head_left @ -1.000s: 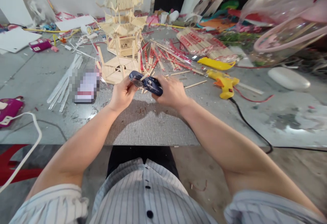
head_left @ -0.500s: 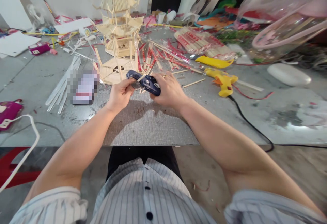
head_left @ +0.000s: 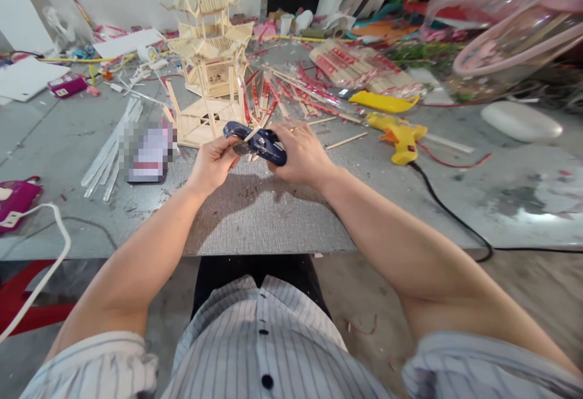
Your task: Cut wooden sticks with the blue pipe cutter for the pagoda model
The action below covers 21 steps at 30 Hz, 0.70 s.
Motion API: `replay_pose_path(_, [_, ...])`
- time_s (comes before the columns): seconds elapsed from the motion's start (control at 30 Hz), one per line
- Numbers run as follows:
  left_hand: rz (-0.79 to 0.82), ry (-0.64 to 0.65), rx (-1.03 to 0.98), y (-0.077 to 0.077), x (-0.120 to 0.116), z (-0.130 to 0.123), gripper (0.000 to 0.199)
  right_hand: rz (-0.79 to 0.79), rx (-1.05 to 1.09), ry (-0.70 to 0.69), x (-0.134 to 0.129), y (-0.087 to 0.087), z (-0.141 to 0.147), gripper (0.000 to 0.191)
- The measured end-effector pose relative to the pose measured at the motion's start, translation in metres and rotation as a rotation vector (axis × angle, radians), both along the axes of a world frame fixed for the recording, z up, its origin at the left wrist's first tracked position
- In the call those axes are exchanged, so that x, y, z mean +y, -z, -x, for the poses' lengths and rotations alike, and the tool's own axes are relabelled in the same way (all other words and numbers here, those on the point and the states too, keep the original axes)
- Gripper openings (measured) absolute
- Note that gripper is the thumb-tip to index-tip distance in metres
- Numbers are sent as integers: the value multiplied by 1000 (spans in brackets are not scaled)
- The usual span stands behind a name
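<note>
My right hand (head_left: 300, 150) is wrapped around a dark blue hand tool (head_left: 268, 146) with a curved, looped body. A thin wooden stick (head_left: 254, 133) lies slantwise across that tool. At the tool's left end, my left hand (head_left: 213, 159) is closed in a pinch by the stick's lower end and a dark round piece (head_left: 241, 148); its fingers partly hide the grip. Just behind the hands stands a tiered pagoda model (head_left: 214, 74) built of wooden sticks, with a flat hexagonal stick base (head_left: 194, 129) in front.
Red-wrapped chopsticks (head_left: 268, 95) lie scattered behind my hands. To the right are a yellow glue gun (head_left: 401, 138) with a black cord, a yellow-handled saw (head_left: 385, 101) and a white oval object (head_left: 521, 122). Clear glue sticks (head_left: 112, 150) and a phone (head_left: 150, 153) lie left.
Both hands keep hold in nearly the same place. The view has shifted slightly, and the dark round piece by my left fingertips shows more plainly.
</note>
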<state>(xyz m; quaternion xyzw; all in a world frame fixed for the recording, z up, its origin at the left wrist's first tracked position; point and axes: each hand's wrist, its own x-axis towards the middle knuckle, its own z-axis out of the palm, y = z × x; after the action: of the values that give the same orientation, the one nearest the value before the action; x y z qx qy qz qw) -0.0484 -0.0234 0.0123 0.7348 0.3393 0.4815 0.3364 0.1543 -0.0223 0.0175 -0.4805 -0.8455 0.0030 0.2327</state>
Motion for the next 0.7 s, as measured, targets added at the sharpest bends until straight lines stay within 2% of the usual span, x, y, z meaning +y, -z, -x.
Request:
replay_pose_path(0.27, [-7,27,-29,3,3,1,37,0,-25,15,0,0,-1,57])
replay_pose_path(0.53, [49,35,17,-5,-2,0,48,12,-47,23,0,0,-1,56])
replay_pose_path(0.7, [68,58,6,-2,1,1,48,28,-56,31,0,0,-1,54])
